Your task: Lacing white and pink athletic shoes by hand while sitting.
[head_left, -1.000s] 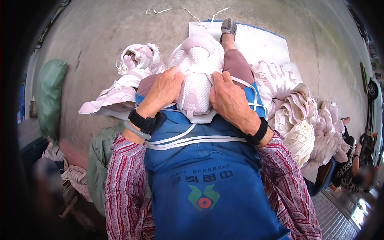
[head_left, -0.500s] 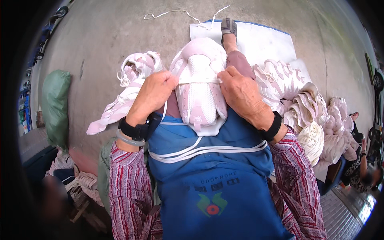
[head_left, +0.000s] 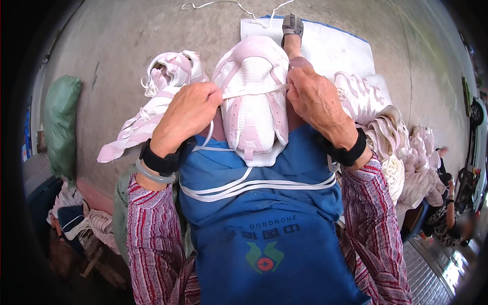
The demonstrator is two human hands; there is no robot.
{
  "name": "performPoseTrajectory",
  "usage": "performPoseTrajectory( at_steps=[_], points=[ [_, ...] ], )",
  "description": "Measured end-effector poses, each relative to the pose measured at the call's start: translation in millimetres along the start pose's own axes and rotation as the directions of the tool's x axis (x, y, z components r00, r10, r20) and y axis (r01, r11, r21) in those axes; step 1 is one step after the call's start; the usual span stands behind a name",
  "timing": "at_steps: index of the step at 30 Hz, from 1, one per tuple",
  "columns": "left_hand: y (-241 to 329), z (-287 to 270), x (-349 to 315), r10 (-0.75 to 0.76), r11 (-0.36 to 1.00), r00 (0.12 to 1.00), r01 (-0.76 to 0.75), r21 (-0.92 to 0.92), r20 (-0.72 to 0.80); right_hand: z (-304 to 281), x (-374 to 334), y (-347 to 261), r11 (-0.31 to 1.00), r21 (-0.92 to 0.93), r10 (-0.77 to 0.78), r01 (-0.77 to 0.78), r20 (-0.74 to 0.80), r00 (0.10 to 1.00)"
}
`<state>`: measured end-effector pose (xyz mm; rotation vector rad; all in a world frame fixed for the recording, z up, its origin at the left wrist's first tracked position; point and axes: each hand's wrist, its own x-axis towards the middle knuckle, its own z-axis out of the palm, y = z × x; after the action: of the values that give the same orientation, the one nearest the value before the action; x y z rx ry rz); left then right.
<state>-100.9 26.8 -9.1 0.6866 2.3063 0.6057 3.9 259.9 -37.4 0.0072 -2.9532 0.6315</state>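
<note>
On my lap lies a white and pink shoe upper (head_left: 249,124) with mesh panels and rows of small holes. A flat white shoelace (head_left: 256,92) is stretched across its middle between my two hands. My left hand (head_left: 189,113), closed, pinches the lace at the upper's left side. At the opposite side my right hand (head_left: 321,104) is also closed on the lace, a little higher. More white laces (head_left: 262,186) hang in curved strands over my blue apron (head_left: 264,223). Whether the lace passes through any holes cannot be made out.
More pink and white uppers (head_left: 134,124) lie left of my lap. Several stacked uppers (head_left: 358,96) and a coil of white laces (head_left: 392,175) sit on the right. A green sack (head_left: 62,127) stands left; a white sheet (head_left: 330,51) covers floor ahead. Another person (head_left: 445,218) is at far right.
My hands have moved slightly farther apart, the right one outward and up. The lace between them now slants up to the right. The whole view has shifted a little.
</note>
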Motion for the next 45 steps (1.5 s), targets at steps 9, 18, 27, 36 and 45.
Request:
performPoseTrajectory(
  at_steps=[9, 18, 27, 36, 45],
  points=[
    [11, 19, 4, 0.168, 0.931, 0.879, -0.290, -0.221, -0.447, -18, -5, -10, 0.913, 0.375, 0.153, -0.160, 0.050, 0.987],
    [9, 13, 19, 0.019, 0.970, 0.997, -0.037, -0.239, -0.081, -3, 5, -18, 0.924, 0.378, 0.045, -0.061, 0.051, 0.998],
    [16, 31, 25, 0.176, 0.970, 0.970, -0.201, -0.139, -0.168, 2, -1, -8, 0.935, 0.300, 0.174, -0.192, 0.084, 0.981],
    [7, 10, 20, 0.053, 0.960, 0.996, -0.069, -0.273, -0.066, -5, 1, -19, 0.897, 0.433, 0.087, -0.093, 0.033, 0.996],
    [28, 9, 15, -0.071, 0.954, 0.996, 0.084, -0.288, 0.055, -5, 4, -19, 0.908, 0.408, 0.055, -0.096, 0.110, 0.992]
  ],
)
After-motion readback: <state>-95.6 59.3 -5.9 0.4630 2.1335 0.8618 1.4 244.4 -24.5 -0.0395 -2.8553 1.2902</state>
